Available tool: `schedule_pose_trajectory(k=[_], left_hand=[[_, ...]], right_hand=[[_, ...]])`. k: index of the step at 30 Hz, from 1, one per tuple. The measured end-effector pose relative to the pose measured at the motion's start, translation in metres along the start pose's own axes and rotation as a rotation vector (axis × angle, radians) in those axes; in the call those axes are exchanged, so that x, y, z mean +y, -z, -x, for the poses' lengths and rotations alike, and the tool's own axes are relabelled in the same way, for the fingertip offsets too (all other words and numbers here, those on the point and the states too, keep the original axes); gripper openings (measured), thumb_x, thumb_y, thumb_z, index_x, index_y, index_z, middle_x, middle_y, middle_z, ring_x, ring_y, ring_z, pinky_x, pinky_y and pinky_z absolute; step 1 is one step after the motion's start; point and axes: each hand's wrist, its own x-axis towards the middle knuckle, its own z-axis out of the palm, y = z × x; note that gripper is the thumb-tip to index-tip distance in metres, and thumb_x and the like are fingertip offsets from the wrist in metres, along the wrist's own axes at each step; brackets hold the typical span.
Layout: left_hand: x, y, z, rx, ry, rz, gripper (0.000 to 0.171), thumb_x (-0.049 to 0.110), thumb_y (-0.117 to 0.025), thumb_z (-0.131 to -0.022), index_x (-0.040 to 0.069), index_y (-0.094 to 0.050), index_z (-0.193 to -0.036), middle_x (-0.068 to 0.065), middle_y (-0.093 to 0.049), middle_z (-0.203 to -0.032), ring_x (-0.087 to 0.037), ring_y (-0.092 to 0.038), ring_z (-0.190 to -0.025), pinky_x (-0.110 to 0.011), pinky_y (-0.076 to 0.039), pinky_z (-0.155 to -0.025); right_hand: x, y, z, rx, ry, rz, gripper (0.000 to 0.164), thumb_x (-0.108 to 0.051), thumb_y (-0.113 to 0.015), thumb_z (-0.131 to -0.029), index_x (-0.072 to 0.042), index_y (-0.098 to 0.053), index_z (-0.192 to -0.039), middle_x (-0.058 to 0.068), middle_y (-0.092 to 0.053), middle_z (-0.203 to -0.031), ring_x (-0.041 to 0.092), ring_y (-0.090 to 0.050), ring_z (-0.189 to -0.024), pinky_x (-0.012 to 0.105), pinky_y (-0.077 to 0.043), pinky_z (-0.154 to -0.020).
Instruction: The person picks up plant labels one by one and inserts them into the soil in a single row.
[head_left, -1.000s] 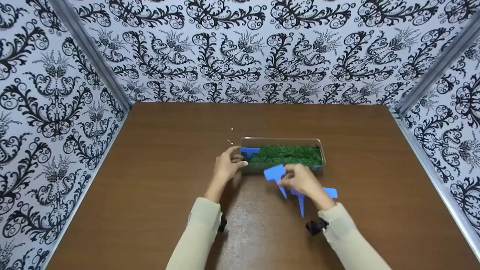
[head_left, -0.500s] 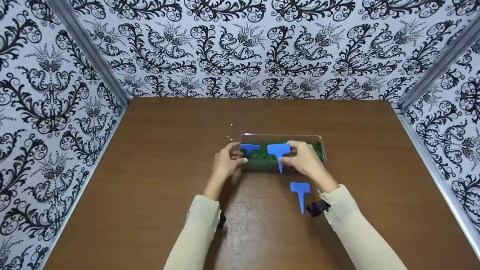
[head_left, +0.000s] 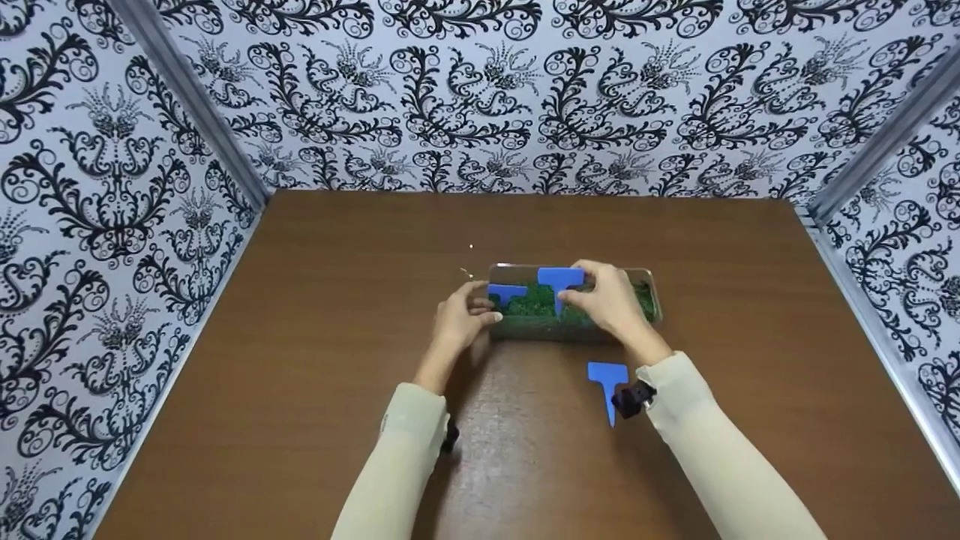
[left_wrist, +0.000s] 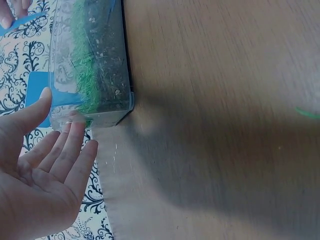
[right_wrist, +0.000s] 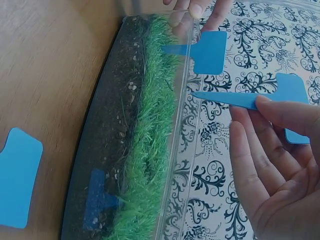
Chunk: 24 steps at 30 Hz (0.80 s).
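Observation:
My right hand pinches a blue T-shaped plant label between thumb and fingers, above the clear planter box. The label's pointed end is near the box rim in the right wrist view. Artificial grass and dark soil fill the box. Another blue plant label stands in the grass at the left end. Beside it, my left hand rests its thumb and loosely straight fingers against the box's left end. A third label lies on the table, close to my right wrist.
The brown table meets patterned walls at the back and sides. Small whitish bits lie left of the box. A faint blue T shape shows on the box's front wall, possibly a reflection.
My right hand has carried the pinched label forward from in front of the box to over the grass, turning it upright. My left hand has stayed at the box's left end.

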Motion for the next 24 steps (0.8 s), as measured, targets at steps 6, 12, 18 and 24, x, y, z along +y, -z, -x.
schedule_pose_trajectory(k=[6, 12, 18, 24], left_hand=[[-0.001, 0.001, 0.0, 0.003, 0.011, -0.021, 0.057, 0.011, -0.078, -0.086, 0.012, -0.057, -0.138, -0.012, -0.075, -0.115, -0.024, -0.072, -0.109, -0.036, -0.057, -0.096], [0.0, 0.001, -0.001, 0.009, 0.009, -0.024, 0.056, 0.013, -0.079, -0.086, 0.014, -0.058, -0.138, -0.011, -0.075, -0.114, -0.023, -0.073, -0.107, -0.037, -0.056, -0.096], [-0.001, -0.001, -0.002, -0.008, -0.026, 0.014, 0.059, 0.008, -0.08, -0.083, 0.008, -0.057, -0.137, -0.014, -0.076, -0.11, -0.026, -0.073, -0.106, -0.035, -0.057, -0.095], [0.0, -0.001, -0.002, -0.002, -0.02, 0.014, 0.059, 0.009, -0.08, -0.083, 0.009, -0.058, -0.137, -0.014, -0.076, -0.11, -0.026, -0.073, -0.107, -0.036, -0.056, -0.096]], right_hand=[[-0.002, -0.01, -0.006, 0.014, -0.012, -0.05, 0.024, -0.015, -0.077, -0.086, -0.006, -0.07, -0.108, 0.013, -0.075, -0.095, 0.015, -0.057, -0.069, 0.027, -0.044, -0.064], [0.002, -0.023, -0.01, 0.04, 0.012, -0.117, 0.015, -0.009, -0.075, -0.088, -0.005, -0.07, -0.101, 0.017, -0.074, -0.102, 0.024, -0.072, -0.082, 0.031, -0.053, -0.07], [0.007, -0.032, -0.011, 0.047, 0.01, -0.115, 0.014, -0.008, -0.073, -0.089, -0.005, -0.07, -0.102, 0.019, -0.074, -0.105, 0.029, -0.074, -0.088, 0.039, -0.058, -0.075], [0.008, -0.035, -0.014, 0.056, 0.027, -0.112, 0.014, -0.008, -0.073, -0.089, -0.004, -0.071, -0.102, 0.019, -0.074, -0.103, 0.029, -0.073, -0.088, 0.042, -0.058, -0.077]])
